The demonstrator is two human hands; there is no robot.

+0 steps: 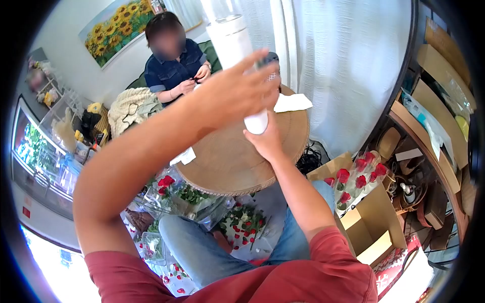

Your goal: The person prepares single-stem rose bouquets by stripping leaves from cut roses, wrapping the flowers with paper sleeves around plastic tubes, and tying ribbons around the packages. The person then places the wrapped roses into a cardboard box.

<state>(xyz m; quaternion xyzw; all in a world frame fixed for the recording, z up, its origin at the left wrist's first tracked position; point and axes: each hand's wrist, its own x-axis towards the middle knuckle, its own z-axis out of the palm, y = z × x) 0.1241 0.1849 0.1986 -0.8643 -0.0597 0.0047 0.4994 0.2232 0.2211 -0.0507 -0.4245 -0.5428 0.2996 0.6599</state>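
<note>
Red sleeves (pixel 323 272) and my blue jeans (pixel 202 252) fill the bottom of the view, with both my forearms reaching up and away from me. My right hand (pixel 266 139) is wrapped around the lower end of a white roll (pixel 235 45), clamped on it from below. My left hand (pixel 237 91) lies across the roll higher up, fingers (pixel 257 60) stretched out and apart; I cannot tell whether the palm is actually gripping it. Something small and dark (pixel 268 60) shows at my left fingertips, too blurred to name.

That roll is a tall, smooth, plain white tube, held nearly upright above the far side of the table, its upper end running out of the top of the view.

Below it stands a round brown table (pixel 227 161) with a woven-looking edge. White paper (pixel 292 102) lies on its far side and a smaller slip (pixel 184 156) near its left edge. Across it sits another person in a dark blue shirt (pixel 169 70), both hands busy at chest height.

Wrapped red roses (pixel 166 184) lie on the floor by my left knee, and more roses (pixel 358 174) stand in a cardboard box (pixel 371 227) to my right. White curtains (pixel 348 65) hang behind the table, a sunflower painting (pixel 116 28) is on the left wall, and cluttered shelves (pixel 429 136) line the right.
</note>
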